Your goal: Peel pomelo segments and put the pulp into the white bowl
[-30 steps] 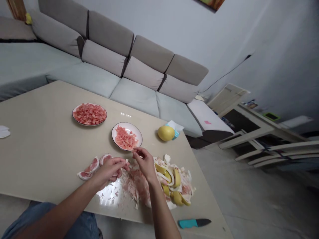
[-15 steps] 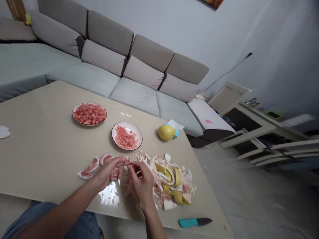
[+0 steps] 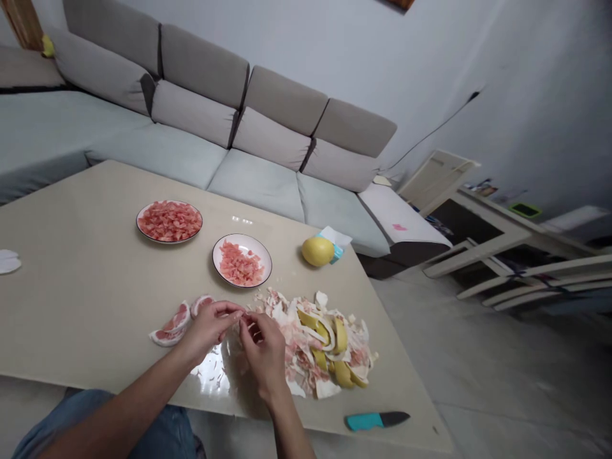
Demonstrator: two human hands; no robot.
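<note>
Over the table's near side, my left hand (image 3: 213,328) and my right hand (image 3: 262,344) meet at the fingertips, both closed in a pinch. What lies between them is too small and too hidden to make out. Left of my left hand lie pomelo segments (image 3: 174,326) with pink flesh and white skin. Beside my right hand spreads a heap of pomelo peel (image 3: 329,344), yellow rind mixed with white and pinkish membrane. Beyond my hands stands a white, dark-rimmed plate (image 3: 261,250) partly covered with pink pomelo flesh pieces (image 3: 240,264).
A fuller plate (image 3: 169,221) of pink flesh stands farther left. One whole yellow pomelo (image 3: 317,251) rests against a tissue pack (image 3: 338,245). A knife (image 3: 377,420) with a turquoise handle lies near the right front table edge. Behind the table (image 3: 95,268) runs a sofa (image 3: 258,185).
My left hand has turned from a more open, palm-up pose into a pinch. The right hand has shifted slightly left, its fingertips against the left's. The view has shifted a little.
</note>
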